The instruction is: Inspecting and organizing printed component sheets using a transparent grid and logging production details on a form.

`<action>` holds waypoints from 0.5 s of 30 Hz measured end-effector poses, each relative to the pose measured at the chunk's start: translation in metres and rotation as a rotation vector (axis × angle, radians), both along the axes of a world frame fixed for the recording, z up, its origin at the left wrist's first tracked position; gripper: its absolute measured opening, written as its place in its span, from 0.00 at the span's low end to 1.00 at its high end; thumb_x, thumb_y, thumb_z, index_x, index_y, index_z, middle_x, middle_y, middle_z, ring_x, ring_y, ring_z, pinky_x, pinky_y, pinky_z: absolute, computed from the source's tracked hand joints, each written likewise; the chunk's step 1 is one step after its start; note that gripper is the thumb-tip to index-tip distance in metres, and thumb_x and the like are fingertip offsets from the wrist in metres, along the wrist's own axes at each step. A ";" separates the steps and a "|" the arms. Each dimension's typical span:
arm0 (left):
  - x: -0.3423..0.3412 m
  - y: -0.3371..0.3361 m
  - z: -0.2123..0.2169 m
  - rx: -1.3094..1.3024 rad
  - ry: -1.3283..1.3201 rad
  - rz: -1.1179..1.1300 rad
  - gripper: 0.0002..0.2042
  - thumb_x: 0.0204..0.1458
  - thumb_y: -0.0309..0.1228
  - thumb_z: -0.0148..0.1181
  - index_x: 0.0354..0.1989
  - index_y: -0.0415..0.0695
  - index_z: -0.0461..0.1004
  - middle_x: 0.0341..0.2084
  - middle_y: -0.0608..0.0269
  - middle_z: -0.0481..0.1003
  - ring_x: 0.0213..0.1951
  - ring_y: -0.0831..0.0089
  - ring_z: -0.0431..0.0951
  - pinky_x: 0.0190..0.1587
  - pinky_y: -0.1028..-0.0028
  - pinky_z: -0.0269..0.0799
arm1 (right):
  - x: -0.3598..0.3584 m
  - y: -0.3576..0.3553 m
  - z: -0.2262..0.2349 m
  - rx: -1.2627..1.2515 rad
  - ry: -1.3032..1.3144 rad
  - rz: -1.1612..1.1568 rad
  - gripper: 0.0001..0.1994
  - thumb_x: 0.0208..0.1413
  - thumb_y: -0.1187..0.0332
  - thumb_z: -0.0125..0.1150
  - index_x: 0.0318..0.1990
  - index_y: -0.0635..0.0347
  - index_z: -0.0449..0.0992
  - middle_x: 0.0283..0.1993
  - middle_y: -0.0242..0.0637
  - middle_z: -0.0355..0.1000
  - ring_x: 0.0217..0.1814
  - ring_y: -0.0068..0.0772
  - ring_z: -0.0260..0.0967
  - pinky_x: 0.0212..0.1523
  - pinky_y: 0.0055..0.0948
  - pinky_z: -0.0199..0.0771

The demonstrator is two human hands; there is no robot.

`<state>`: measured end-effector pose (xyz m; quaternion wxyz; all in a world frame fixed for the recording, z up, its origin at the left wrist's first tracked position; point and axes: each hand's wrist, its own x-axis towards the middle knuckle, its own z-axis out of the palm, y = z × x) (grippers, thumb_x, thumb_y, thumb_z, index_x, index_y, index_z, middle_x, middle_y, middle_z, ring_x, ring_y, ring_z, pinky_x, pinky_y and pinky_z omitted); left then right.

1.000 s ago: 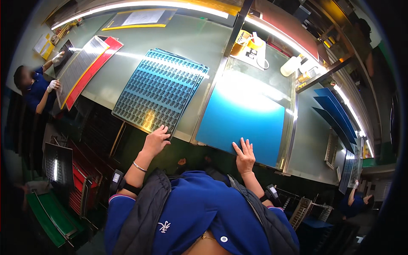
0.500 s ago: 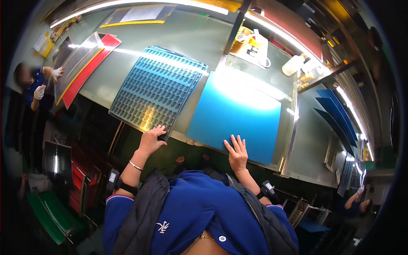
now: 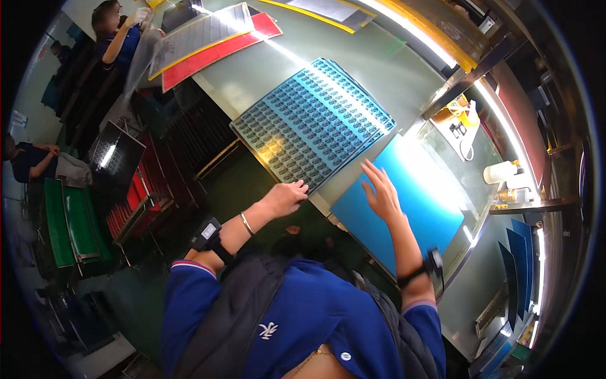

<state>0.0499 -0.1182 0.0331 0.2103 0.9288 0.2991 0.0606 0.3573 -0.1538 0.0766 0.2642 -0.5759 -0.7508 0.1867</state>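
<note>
A stack of blue sheets printed with rows of small dark shapes (image 3: 315,120) lies on the worktable. At its near corner my left hand (image 3: 286,198) is closed, fingers curled on the edge of the printed sheet. How many sheets it grips is hidden. To the right lies a plain blue sheet (image 3: 404,208), bright with glare on its far part. Over its left side my right hand (image 3: 382,194) is open, fingers stretched toward the printed stack. Whether the right fingertips touch the surface I cannot tell.
Red sheets (image 3: 221,52) and a clear yellow-edged sheet (image 3: 202,38) lie at the far left, where a co-worker (image 3: 120,38) handles a transparent sheet. A white bottle (image 3: 500,172) and shelf posts stand right. Racks with red (image 3: 136,196) and green boards (image 3: 60,221) stand left.
The view has turned left, shifting the table rightward in it. My left hand has closed at the printed stack's corner. My right hand has moved from the plain sheet's near edge toward the stack.
</note>
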 end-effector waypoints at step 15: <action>-0.012 -0.001 0.005 0.031 -0.546 0.457 0.06 0.55 0.21 0.54 0.41 0.38 0.72 0.39 0.51 0.77 0.40 0.57 0.80 0.41 0.68 0.78 | -0.027 0.111 -0.029 -0.101 -0.220 0.317 0.28 0.44 0.51 0.68 0.57 0.39 0.73 0.71 0.53 0.47 0.73 0.61 0.40 0.70 0.46 0.46</action>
